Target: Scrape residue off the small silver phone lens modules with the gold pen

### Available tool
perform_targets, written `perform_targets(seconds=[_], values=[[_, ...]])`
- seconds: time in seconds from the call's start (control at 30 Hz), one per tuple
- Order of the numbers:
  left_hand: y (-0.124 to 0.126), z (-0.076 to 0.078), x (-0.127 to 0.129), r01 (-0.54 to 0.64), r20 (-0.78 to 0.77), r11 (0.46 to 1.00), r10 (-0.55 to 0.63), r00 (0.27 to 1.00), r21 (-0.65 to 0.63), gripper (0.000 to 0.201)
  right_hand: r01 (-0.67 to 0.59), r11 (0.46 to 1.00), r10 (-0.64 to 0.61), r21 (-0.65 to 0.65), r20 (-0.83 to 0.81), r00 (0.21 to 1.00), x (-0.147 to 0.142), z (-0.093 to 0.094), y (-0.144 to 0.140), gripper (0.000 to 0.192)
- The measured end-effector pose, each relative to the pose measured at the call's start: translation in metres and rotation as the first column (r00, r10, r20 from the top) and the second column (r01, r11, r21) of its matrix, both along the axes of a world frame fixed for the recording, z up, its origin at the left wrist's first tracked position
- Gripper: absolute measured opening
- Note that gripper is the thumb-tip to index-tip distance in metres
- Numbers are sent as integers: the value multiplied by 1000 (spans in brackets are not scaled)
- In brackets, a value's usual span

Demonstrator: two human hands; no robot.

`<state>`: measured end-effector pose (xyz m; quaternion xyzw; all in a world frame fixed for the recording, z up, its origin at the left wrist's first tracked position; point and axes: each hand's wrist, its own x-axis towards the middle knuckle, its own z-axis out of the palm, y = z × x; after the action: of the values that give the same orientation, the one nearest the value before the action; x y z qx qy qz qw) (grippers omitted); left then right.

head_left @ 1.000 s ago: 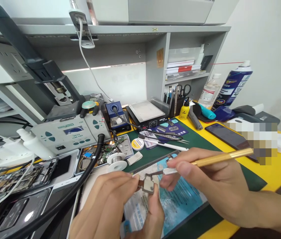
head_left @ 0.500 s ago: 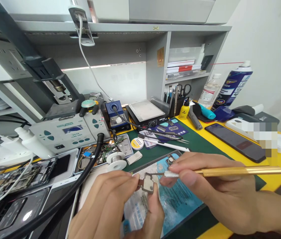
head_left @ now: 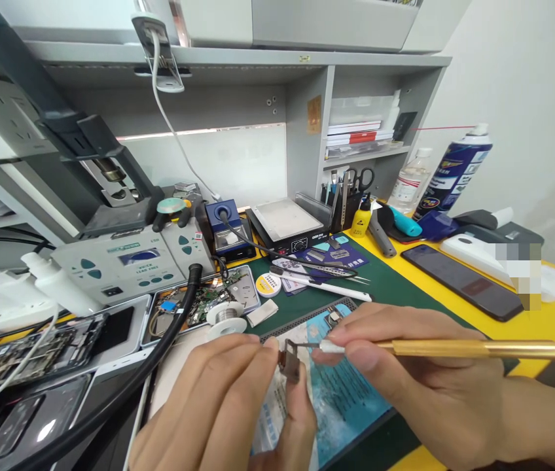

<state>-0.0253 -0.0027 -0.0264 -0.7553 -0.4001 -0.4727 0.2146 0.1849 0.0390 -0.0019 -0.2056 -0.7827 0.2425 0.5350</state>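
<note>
2 hands busy: left hand (head_left: pixel 228 405) pinches a small metal module (head_left: pixel 291 361) over the blue mat (head_left: pixel 351 405), near centre. Right hand (head_left: pixel 425 386) grips a brass-handled blade tool (head_left: pixel 454 348), tip at the module's top edge. Keep the blade shallow, brace the fingers.

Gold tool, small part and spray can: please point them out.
gold tool (head_left: pixel 474 348), head view, mid handle.
small part (head_left: pixel 291 364), head view, its face.
spray can (head_left: pixel 453 171), head view, blue label.
</note>
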Motion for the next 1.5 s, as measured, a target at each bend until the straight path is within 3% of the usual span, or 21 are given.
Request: perform_targets(seconds=[1.17,1.33,1.5], values=[[4,2,-6,62,-76,998,-62,995,6,33,-38,999,38,2,-25,999,-1,-1,1,28],[4,0,-5,55,-77,998,-55,996,2,35,-35,998,36,-59,9,999,3,-6,1,28],[5,0,-3,71,-49,997,-72,996,-35,27,2,984,16,-177,101,995,5,-5,3,15]])
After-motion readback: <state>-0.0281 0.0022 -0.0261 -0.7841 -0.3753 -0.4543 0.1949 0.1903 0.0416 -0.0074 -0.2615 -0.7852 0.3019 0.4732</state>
